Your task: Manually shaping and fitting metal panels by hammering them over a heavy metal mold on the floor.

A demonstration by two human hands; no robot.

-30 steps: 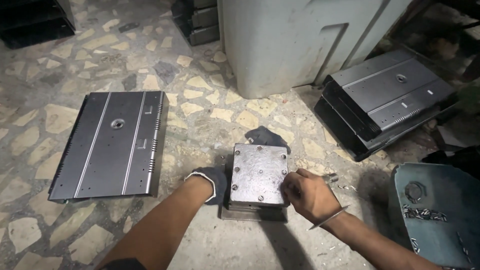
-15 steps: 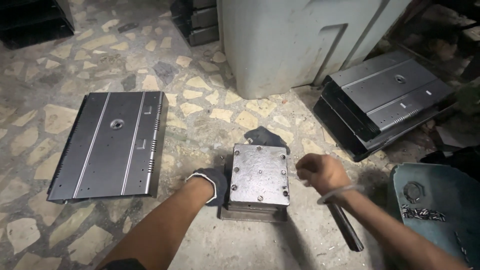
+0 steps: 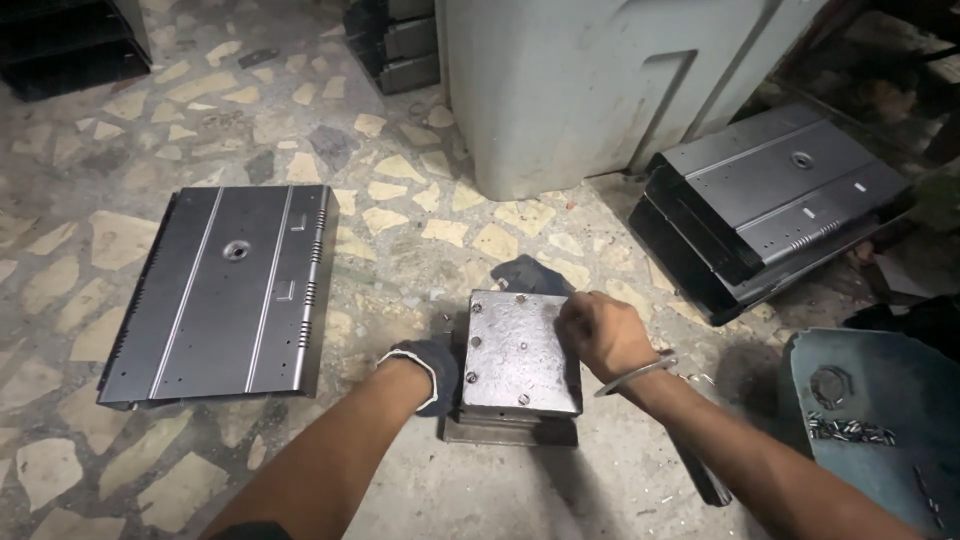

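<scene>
A square grey metal block [image 3: 520, 350] with screw heads in its top stands on a thin base plate [image 3: 510, 432] on the stone floor. My left hand [image 3: 425, 370], in a dark glove, grips the block's left side. My right hand [image 3: 600, 335] is bare, with a metal bangle at the wrist. It rests as a closed fist on the block's top right edge, and whatever is inside the fingers is hidden. A dark bar [image 3: 700, 478] lies on the floor under my right forearm.
A flat dark sheet-metal panel [image 3: 220, 290] lies to the left. A stack of similar panels [image 3: 770, 200] sits at the right. A large grey housing [image 3: 600, 90] stands behind. A blue-grey part [image 3: 880, 380] with a nut and several small pins is at the bottom right. A dark cloth [image 3: 530, 272] lies behind the block.
My right hand moved from the block's right side up onto its top right edge. The thin rod it held a second ago is no longer seen in it. The left hand stayed put.
</scene>
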